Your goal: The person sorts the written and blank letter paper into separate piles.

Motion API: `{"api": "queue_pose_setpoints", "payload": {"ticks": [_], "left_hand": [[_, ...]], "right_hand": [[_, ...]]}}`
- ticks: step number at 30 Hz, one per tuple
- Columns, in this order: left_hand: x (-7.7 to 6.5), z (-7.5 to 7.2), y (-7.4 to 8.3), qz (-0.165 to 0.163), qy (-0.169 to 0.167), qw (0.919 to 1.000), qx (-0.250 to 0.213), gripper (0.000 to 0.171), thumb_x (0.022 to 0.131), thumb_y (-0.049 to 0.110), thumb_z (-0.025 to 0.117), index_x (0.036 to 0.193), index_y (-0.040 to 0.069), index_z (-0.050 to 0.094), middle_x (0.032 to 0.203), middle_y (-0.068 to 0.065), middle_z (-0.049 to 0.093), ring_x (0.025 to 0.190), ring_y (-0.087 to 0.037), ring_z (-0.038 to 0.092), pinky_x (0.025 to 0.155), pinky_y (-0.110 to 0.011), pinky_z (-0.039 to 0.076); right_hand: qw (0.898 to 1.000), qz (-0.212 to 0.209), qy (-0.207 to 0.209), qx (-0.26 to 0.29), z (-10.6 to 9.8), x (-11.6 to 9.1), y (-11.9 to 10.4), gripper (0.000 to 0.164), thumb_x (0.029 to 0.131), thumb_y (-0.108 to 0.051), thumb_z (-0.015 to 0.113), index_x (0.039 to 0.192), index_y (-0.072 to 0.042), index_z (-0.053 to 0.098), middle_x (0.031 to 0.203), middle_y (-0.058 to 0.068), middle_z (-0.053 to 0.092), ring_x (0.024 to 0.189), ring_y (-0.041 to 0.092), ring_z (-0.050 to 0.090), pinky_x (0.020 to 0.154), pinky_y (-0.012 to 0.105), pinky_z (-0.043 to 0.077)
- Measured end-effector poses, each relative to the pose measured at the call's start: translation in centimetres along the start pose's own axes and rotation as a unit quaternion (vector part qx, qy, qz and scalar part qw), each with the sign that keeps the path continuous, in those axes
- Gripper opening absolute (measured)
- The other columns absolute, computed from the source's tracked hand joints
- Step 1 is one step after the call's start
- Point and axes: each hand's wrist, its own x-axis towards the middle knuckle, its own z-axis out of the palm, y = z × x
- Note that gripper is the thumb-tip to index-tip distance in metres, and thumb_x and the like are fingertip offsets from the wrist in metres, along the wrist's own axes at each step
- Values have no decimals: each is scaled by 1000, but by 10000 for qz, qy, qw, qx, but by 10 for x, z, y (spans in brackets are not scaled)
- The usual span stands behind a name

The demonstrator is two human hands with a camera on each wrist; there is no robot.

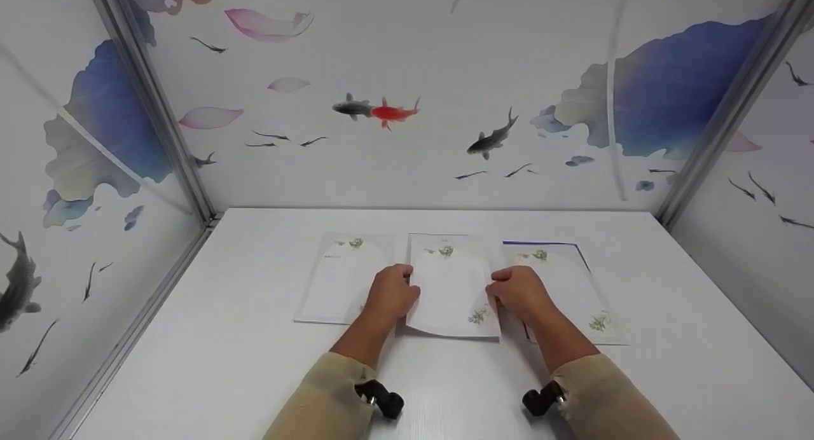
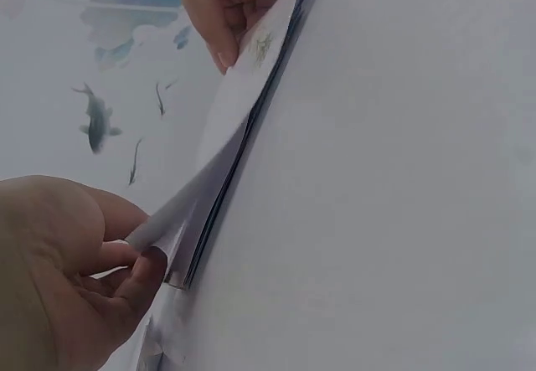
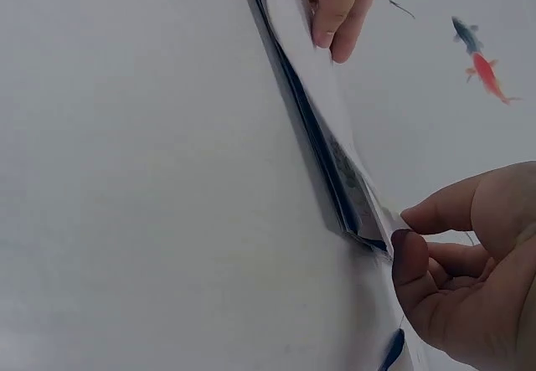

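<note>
Both hands hold a white sheet of paper [image 1: 448, 290] with small printed plant motifs, in the middle of the head view. My left hand [image 1: 389, 294] pinches its left edge between thumb and fingers. On the opposite edge, my right hand [image 1: 523, 294] pinches with thumb and fingertips. In the left wrist view the near edge of the sheet [image 2: 226, 124] bows up, apart from a thin dark-edged stack [image 2: 224, 191] beneath. From the right wrist, that stack [image 3: 322, 153] shows dark blue edges under the raised sheet.
Left of the held sheet lies a similar printed sheet [image 1: 337, 287], partly behind the left hand. To the right, another printed sheet [image 1: 563, 294] lies over something with a blue and black edge [image 1: 540, 243]. A white table [image 1: 210, 364] meets patterned walls [image 1: 407, 173] at back and sides.
</note>
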Motion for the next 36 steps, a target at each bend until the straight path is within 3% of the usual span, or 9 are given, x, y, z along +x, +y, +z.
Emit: {"api": "queue_pose_setpoints", "payload": {"ticks": [5,9,13,18,24,36], "left_hand": [[1,0,-1,8,5,9998,-207,46,102,12,63,148,5,63,148,-14,67,148,-33,56,123,-50,47],[1,2,3,24,191,9983,-541,43,102,14,61,145,7,66,144,-12,70,143,-32,60,118,-48,51],[0,6,10,232,331,9957,-838,42,102,14,60,143,9,67,140,-9,71,132,-27,67,108,-43,58],[-2,15,21,157,277,9938,-1066,41,102,16,60,143,14,68,139,-4,72,126,-23,69,104,-40,59],[-6,38,41,139,106,9910,-1326,42,101,13,60,143,15,68,139,-2,72,125,-21,69,107,-40,58],[-27,92,82,59,-378,9847,-1701,49,100,10,67,148,18,63,143,0,68,121,-14,68,102,-35,60]], "right_hand": [[10000,-60,69,22,0,1,0,42,104,-20,64,143,-5,66,143,18,66,120,29,64,104,42,58],[9995,-159,143,223,-5,2,0,42,104,-20,62,144,-7,66,138,17,68,113,25,67,94,35,59],[9978,-208,194,601,-17,3,3,44,106,-22,60,148,-10,63,140,17,66,111,24,68,89,29,61],[9957,-104,151,909,-35,6,12,45,107,-25,60,151,-12,61,148,16,61,113,22,64,89,26,58],[9940,100,-25,1093,-63,5,29,49,108,-25,59,156,-14,56,159,16,52,119,23,61,90,22,58],[9949,343,157,933,-123,-4,75,54,109,-30,60,159,-9,51,163,20,47,122,23,58,83,17,58]]}}
